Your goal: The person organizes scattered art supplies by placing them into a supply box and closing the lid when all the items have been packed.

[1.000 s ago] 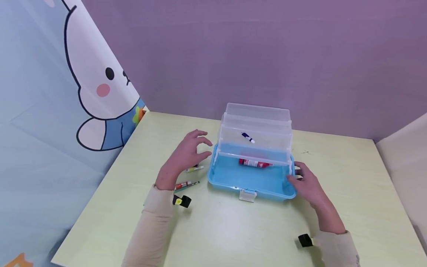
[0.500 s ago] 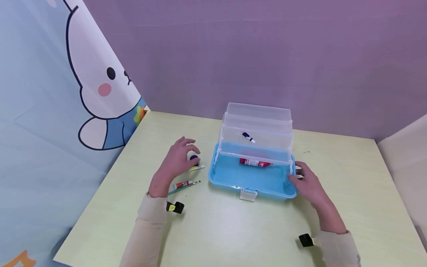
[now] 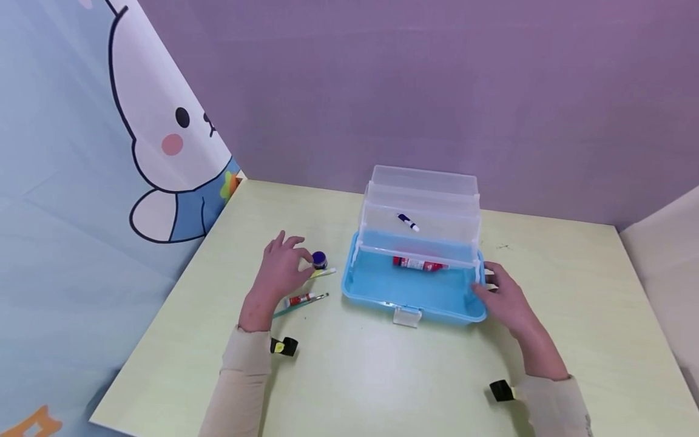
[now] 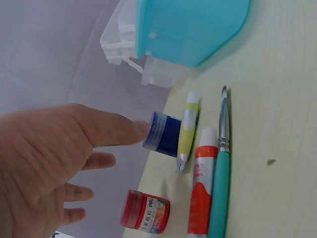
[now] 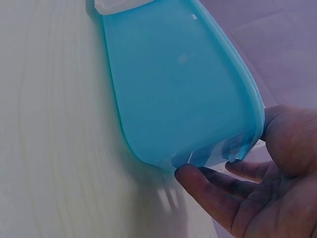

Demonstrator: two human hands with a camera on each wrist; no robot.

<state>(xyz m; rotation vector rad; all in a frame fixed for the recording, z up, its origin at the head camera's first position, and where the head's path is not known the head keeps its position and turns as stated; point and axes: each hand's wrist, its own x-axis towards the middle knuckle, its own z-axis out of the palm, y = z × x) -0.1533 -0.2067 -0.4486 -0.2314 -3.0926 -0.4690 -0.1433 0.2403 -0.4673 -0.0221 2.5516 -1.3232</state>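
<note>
Blue paint jar (image 3: 319, 261): upright on the tabletop (image 3: 382, 376), left of the box; could tip if nudged by fingertips or caught only by the lid.
Left hand (image 3: 278, 267): at the jar, thumb overlapping the lid edge in the wrist view; pinching or merely touching, cannot tell.
Yellow paint tube (image 4: 188, 131): just beside the jar; liable to be knocked askew by a low grasp.
Light-blue storage box (image 3: 404, 288): could shift or rock under an uneven pull.
Right hand (image 3: 508, 300): gripping the box's right end.
Navy-and-white tube (image 3: 408, 223): among the clear tiers (image 3: 448, 215); might roll if jolted.
Red paint jar (image 4: 153, 213): label inverted, apparently "deli"; smaller characters illegible.
Red paint tube (image 4: 199, 198): beside the paintbrush (image 4: 221, 193); lettering too blurred.
Red-and-white tube (image 3: 419, 264): inside the box; print too small.
</note>
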